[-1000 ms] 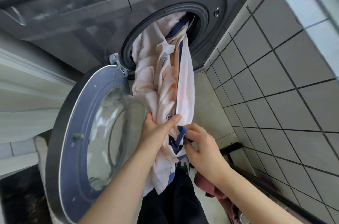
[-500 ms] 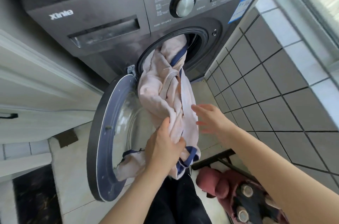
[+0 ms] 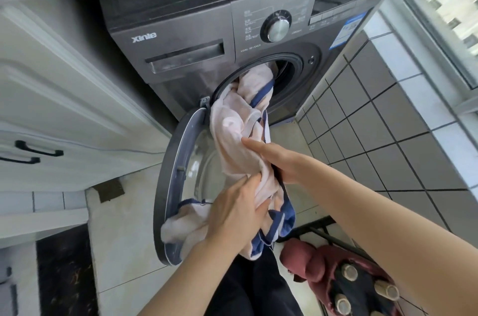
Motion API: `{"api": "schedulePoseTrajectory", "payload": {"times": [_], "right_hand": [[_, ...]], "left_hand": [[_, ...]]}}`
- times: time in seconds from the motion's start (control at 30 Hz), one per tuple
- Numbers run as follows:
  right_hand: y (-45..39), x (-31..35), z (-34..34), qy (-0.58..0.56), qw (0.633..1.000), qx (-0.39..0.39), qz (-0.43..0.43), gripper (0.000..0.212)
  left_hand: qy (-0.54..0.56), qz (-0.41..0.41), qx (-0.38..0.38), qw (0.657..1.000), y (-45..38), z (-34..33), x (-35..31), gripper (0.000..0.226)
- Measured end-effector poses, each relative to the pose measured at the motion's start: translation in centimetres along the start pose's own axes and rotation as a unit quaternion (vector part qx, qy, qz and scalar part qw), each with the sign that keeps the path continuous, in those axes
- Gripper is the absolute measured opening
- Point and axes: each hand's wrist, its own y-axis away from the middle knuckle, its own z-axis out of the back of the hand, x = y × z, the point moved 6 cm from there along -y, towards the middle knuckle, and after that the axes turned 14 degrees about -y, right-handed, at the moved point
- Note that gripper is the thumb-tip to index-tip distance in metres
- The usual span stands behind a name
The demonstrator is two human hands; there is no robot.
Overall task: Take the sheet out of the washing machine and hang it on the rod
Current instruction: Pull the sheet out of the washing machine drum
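Here, the left hand (image 3: pixel 236 208) is gripping the sheet (image 3: pixel 234 132), fingers curled into a pale pink bunch with navy trim. Above those fingers, the right hand (image 3: pixel 280 159) is lying along the cloth, forefinger straight, thumb hidden behind the fabric. Beyond both, the sheet is trailing up into the drum opening of the grey washing machine (image 3: pixel 181 20); its loose end is draping over the open door (image 3: pixel 181 160) left of the fingers. Pale floor tiles (image 3: pixel 124 238) are lying underneath, grey wall tiles (image 3: pixel 388 119) running right, white cabinets (image 3: pixel 51 88) standing left.
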Motion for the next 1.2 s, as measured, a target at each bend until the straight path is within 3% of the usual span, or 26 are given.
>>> {"api": "schedulePoseTrajectory", "payload": {"times": [0.17, 0.37, 0.5, 0.57, 0.6, 0.67, 0.73, 0.83, 0.97, 1.1, 1.2], "right_hand": [[0.4, 0.5, 1.2, 0.105, 0.985, -0.124, 0.061, 0.121], [1.3, -0.1, 1.7, 0.273, 0.941, -0.199, -0.011, 0.137], [-0.3, 0.3, 2.0, 0.472, 0.847, -0.243, 0.020, 0.136], [0.7, 0.8, 1.0, 0.493, 0.834, -0.241, 0.055, 0.124], [1.6, 0.8, 0.5, 0.473, 0.848, -0.233, 0.048, 0.120], [2.1, -0.1, 0.9, 0.315, 0.929, -0.187, -0.039, 0.120], [2.6, -1.6, 0.5, 0.107, 0.981, -0.069, -0.148, 0.126], [2.3, -2.4, -0.2, -0.012, 0.985, 0.040, -0.170, 0.108], [2.3, -1.7, -1.0, 0.021, 0.993, 0.011, -0.117, 0.092], [3.5, 1.8, -0.8, 0.045, 0.994, -0.085, 0.046, 0.055], [4.8, 3.9, -0.4, 0.023, 0.988, -0.096, 0.115, 0.044]], "left_hand": [[-0.085, -0.102, -0.006, 0.991, 1.9, 1.0, -1.7, 0.032], [-0.118, -0.190, -0.032, 0.974, 3.3, 1.1, -3.3, 0.046], [-0.131, -0.187, -0.046, 0.972, 3.7, 1.9, -3.2, 0.048], [-0.128, -0.179, -0.051, 0.974, 3.8, 2.4, -2.9, 0.049], [-0.127, -0.176, -0.056, 0.975, 3.8, 2.6, -2.9, 0.049], [-0.130, -0.180, -0.067, 0.973, 3.9, 3.0, -2.8, 0.047], [-0.138, -0.201, -0.073, 0.967, 4.2, 3.1, -3.1, 0.044], [-0.160, -0.249, -0.072, 0.952, 4.8, 2.7, -3.6, 0.037], [-0.125, -0.244, -0.051, 0.960, 5.1, 2.1, -3.1, 0.045], [-0.002, -0.109, 0.091, 0.990, 4.8, 2.3, -1.4, 0.042], [0.162, 0.014, 0.180, 0.970, 4.8, 0.9, 0.6, 0.047]]}}
